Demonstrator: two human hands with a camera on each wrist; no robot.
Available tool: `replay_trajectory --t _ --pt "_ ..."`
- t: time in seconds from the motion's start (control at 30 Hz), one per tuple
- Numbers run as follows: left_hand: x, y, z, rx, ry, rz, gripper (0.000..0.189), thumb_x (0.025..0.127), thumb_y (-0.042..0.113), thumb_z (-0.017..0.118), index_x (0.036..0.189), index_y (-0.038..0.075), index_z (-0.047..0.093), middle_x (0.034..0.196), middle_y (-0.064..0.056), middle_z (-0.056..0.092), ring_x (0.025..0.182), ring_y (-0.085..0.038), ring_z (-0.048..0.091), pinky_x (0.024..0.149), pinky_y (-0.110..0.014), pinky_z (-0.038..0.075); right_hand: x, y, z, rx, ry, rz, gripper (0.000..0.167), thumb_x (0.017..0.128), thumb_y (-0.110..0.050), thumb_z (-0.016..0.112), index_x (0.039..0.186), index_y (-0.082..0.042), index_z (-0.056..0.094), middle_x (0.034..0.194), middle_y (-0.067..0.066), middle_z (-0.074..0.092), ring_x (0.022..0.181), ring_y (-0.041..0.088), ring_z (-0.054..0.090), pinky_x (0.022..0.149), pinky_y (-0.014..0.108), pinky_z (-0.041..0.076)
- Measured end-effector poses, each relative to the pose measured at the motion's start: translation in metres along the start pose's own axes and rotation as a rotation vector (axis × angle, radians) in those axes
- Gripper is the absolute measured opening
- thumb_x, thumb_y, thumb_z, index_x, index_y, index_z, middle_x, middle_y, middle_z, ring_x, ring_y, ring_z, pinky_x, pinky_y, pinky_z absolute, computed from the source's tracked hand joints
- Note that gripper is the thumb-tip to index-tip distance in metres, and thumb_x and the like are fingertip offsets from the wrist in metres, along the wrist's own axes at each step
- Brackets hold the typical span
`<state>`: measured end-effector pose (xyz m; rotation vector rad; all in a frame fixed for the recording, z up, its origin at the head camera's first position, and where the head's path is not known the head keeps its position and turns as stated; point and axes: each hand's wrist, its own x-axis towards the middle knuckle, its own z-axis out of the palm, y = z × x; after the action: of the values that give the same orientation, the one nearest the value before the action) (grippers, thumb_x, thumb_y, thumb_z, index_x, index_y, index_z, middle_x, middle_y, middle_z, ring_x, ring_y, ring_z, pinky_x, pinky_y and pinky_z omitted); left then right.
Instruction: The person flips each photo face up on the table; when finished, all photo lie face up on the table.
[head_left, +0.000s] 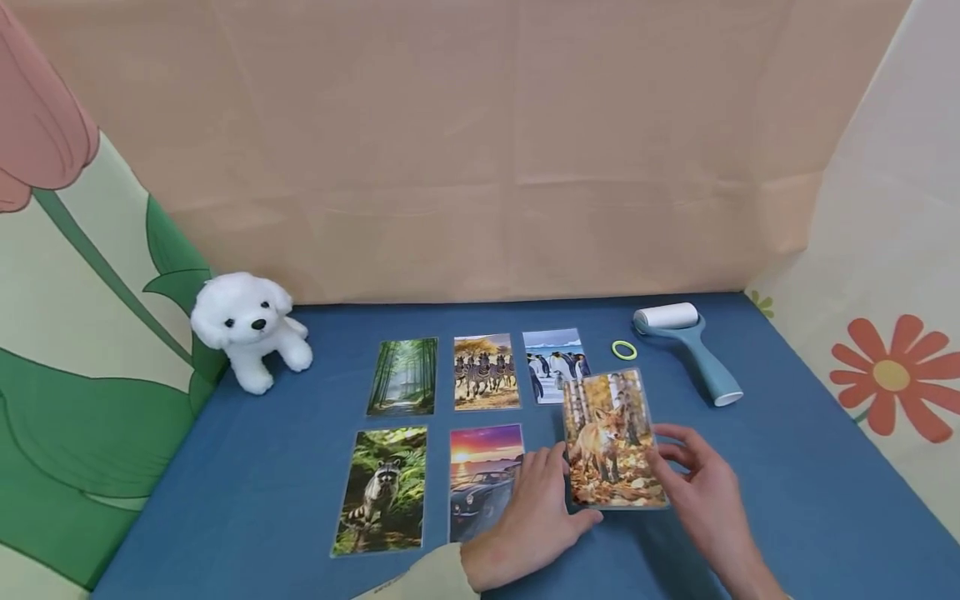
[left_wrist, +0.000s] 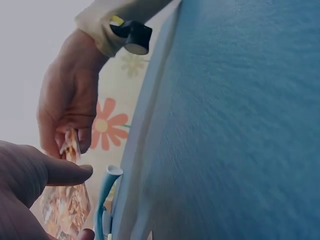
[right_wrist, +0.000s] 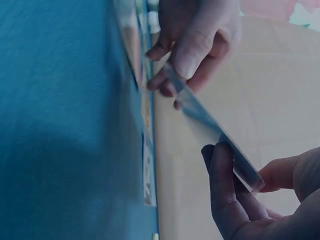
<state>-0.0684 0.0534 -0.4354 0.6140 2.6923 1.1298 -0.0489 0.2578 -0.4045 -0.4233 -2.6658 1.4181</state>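
Observation:
In the head view my right hand (head_left: 705, 483) pinches a picture card of a fox in autumn leaves (head_left: 603, 442) by its right edge, thumb in front and fingers behind. The card is raised and tilted above the blue table. The right wrist view shows the card (right_wrist: 215, 130) nearly edge-on; whether more cards lie behind it I cannot tell. My left hand (head_left: 528, 521) is at the card's left edge, fingers loosely extended and thumb below the lower corner. It partly covers a sunset-and-car card (head_left: 480, 479). A raccoon card (head_left: 384, 492) lies left of that.
Behind lie a forest card (head_left: 403, 375), a zebra card (head_left: 486, 371) and a penguin card (head_left: 551, 358), the last partly hidden by the fox card. A green ring (head_left: 624, 350) and a lint roller (head_left: 693, 346) are at right. A white plush dog (head_left: 247, 325) sits at left.

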Motion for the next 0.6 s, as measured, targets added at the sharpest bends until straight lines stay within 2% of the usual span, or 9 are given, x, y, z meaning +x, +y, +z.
replay_trajectory --t 0.07,0.2,0.27,0.33,0.43,0.6 --pt "-0.001 -0.001 -0.001 0.01 0.016 -0.006 0.068 0.083 0.038 0.084 0.132 0.004 0.051 0.093 0.007 0.043 0.089 -0.015 0.036 0.082 -0.038 0.032 0.001 0.002 0.002 0.006 -0.015 -0.004 0.041 0.101 -0.017 0.065 0.139 -0.007 0.054 0.116 0.02 0.069 0.09 0.026 0.071 0.056 0.035 0.049" --pt "-0.003 -0.003 -0.003 0.094 0.039 -0.012 0.074 0.082 0.04 0.085 0.136 0.002 0.051 0.095 0.004 0.047 0.089 -0.016 0.038 0.082 -0.038 0.034 0.002 0.007 0.006 -0.012 -0.068 -0.037 0.046 0.099 -0.011 0.065 0.142 -0.005 0.05 0.123 0.022 0.064 0.097 0.032 0.07 0.069 0.034 0.056" --pt "-0.004 -0.003 -0.004 0.143 0.052 -0.01 0.077 0.082 0.042 0.084 0.137 0.001 0.051 0.1 0.0 0.052 0.091 -0.017 0.041 0.084 -0.039 0.038 0.002 0.009 0.008 -0.059 -0.101 -0.073 0.05 0.098 -0.009 0.066 0.145 -0.004 0.048 0.126 0.022 0.061 0.107 0.034 0.067 0.078 0.033 0.056" --pt "-0.005 -0.003 -0.004 0.186 0.073 -0.007 0.079 0.081 0.044 0.084 0.137 -0.001 0.051 0.106 -0.004 0.056 0.093 -0.019 0.044 0.087 -0.04 0.041 0.004 0.01 0.008 -0.131 -0.128 -0.121 0.054 0.097 -0.009 0.068 0.146 -0.003 0.046 0.128 0.021 0.059 0.108 0.034 0.064 0.08 0.034 0.054" --pt "-0.006 -0.003 -0.003 0.241 0.11 0.0 0.079 0.079 0.045 0.085 0.134 -0.002 0.052 0.108 -0.007 0.057 0.095 -0.02 0.045 0.09 -0.04 0.042 0.006 0.013 0.007 -0.244 -0.173 -0.187 0.059 0.094 -0.01 0.072 0.147 -0.002 0.046 0.129 0.017 0.056 0.106 0.03 0.06 0.078 0.035 0.052" --pt "-0.009 -0.005 -0.002 0.323 0.145 0.015 0.074 0.078 0.049 0.085 0.125 0.001 0.053 0.103 -0.005 0.054 0.092 -0.02 0.043 0.086 -0.038 0.041 0.011 0.017 0.004 -0.326 -0.257 -0.245 0.068 0.086 -0.011 0.079 0.146 -0.001 0.048 0.126 0.016 0.051 0.097 0.026 0.055 0.066 0.035 0.047"
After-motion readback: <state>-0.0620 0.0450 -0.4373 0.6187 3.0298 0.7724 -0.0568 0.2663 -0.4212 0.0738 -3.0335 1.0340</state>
